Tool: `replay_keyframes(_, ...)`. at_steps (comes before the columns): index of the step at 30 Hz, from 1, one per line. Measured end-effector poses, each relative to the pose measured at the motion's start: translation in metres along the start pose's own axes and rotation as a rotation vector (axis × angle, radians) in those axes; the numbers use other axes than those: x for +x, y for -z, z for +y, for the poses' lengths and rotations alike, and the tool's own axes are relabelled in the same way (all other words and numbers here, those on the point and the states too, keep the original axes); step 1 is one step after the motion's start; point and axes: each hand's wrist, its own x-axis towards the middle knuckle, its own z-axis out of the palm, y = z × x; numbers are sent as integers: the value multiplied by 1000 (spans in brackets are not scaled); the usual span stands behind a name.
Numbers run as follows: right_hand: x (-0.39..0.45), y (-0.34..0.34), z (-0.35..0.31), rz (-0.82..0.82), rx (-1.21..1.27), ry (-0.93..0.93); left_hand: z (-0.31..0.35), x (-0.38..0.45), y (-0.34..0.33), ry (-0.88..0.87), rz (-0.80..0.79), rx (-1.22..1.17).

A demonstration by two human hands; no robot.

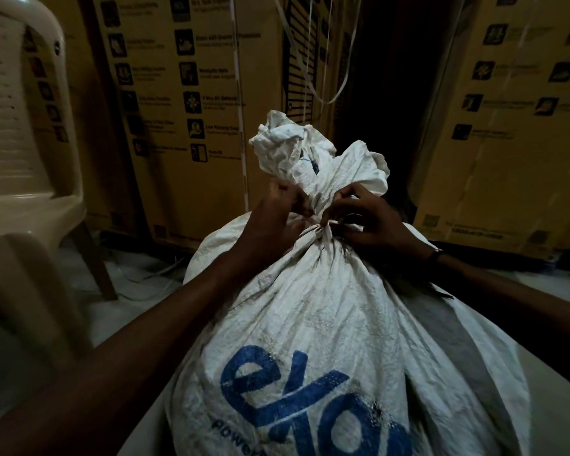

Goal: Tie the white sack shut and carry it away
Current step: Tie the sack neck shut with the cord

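A full white woven sack [310, 324] with blue lettering stands in front of me, filling the lower middle of the view. Its mouth [310, 153] is bunched into a crumpled tuft above a narrow neck [313, 225]. My left hand [277, 218] grips the neck from the left, fingers curled into the fabric. From the right, my right hand [366, 218] pinches the neck, where a thin white tie seems to wrap it. The tie itself is too small to make out clearly.
A cream plastic chair [23, 153] stands close at the left. Tall printed cardboard boxes [185, 110] rise behind the sack, with another [514, 120] at the right and a dark gap between them. White strapping [329, 77] hangs from above. Pale floor shows around the sack.
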Motion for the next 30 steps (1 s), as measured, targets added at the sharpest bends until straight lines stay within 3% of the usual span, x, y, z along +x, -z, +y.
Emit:
replay_keyframes(15, 2, -4, -11, 38, -33, -14, 13, -15, -7, 67, 129, 144)
replay_keyframes(20, 1, -4, -8, 16, -45, -3, 8, -13, -3, 71, 84, 126)
replay_keyframes(25, 3, -4, -5, 40, -56, 10, 1, -7, -2, 188, -33, -13)
replay_keyframes(30, 4, -10, -5, 64, -44, -1, -4, -5, -4, 216, -44, 28)
